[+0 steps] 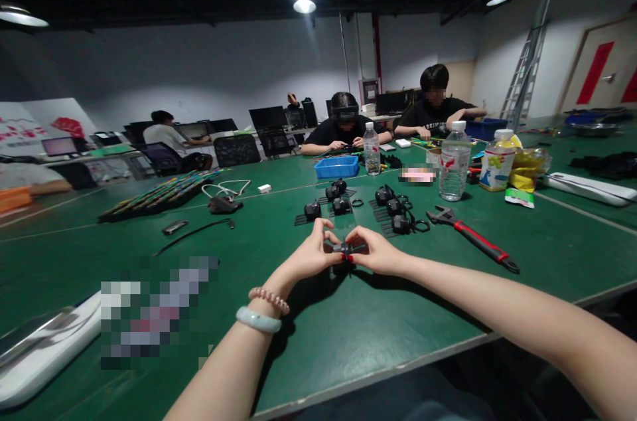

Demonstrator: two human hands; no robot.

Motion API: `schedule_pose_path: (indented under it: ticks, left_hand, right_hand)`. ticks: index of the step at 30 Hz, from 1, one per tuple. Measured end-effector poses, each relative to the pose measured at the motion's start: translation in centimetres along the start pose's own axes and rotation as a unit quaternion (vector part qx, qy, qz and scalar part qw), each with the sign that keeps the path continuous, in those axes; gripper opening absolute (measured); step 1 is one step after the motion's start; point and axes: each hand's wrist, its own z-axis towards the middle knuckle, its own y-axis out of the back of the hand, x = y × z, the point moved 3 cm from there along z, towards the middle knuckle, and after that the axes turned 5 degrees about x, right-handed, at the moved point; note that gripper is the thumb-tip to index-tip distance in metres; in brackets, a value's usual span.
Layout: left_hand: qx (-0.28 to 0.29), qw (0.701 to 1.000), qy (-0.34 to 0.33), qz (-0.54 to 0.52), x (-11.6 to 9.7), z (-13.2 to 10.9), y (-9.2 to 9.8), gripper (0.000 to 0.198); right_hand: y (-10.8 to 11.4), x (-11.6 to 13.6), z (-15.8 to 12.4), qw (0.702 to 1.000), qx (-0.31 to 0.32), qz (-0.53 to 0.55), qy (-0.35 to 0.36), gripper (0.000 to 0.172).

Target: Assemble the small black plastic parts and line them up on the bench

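Observation:
Over the green table, my left hand and my right hand meet around a small black part. Both hands pinch it between thumb and fingers, one from each side. Its exact kind is hard to make out, since the fingertips cover much of it. Just beyond my hands lie several black, rounded parts: one group behind my left hand, another group behind my right. An adjustable wrench with a red and black handle rests to the right of them.
A blue tray, water bottles and a yellow-labelled bottle stand farther back. On the left lie a bundle of coloured sticks, a black cable and a white case. Two people sit across the table.

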Motion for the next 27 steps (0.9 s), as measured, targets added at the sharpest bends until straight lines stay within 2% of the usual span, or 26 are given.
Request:
schedule_pose_path:
  ticks: [19,27]
  left_hand:
    - [-0.014,1.0,0.005,-0.005,-0.77,0.01,-0.09,0.049]
    - [0.0,1.0,0.008,-0.014,-0.84,0.04,-0.16,0.05]
  right_hand:
    - [0.39,0.32,0.19,0.999,-0.001,-0.05,0.017,0.022]
    - [0.5,0.23,0.26,0.999,0.002,-0.048,0.019,0.023]
